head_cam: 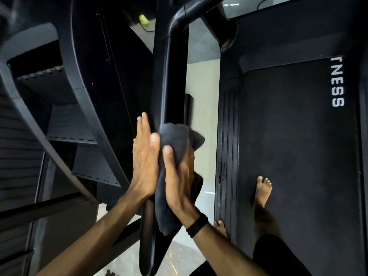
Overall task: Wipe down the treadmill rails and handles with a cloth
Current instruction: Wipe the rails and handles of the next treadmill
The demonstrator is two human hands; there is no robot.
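The treadmill's black side rail (175, 76) runs from the top centre down to the bottom of the head view. A dark grey cloth (175, 140) is draped over the rail at mid-height and hangs down along it. My left hand (145, 162) presses flat against the rail's left side, fingers straight and pointing up, thumb touching the cloth. My right hand (177, 182) holds the cloth against the rail from the right, thumb on top and fingers round the far side, partly hidden by a fold. The two hands sandwich the rail between them.
The black treadmill belt (298, 156) lies to the right, with my bare feet (262, 190) on it and on its side strip. A dark stepped machine (59, 108) stands close on the left. Pale floor (201, 86) shows between them. A yellow-green object (143, 18) lies far off.
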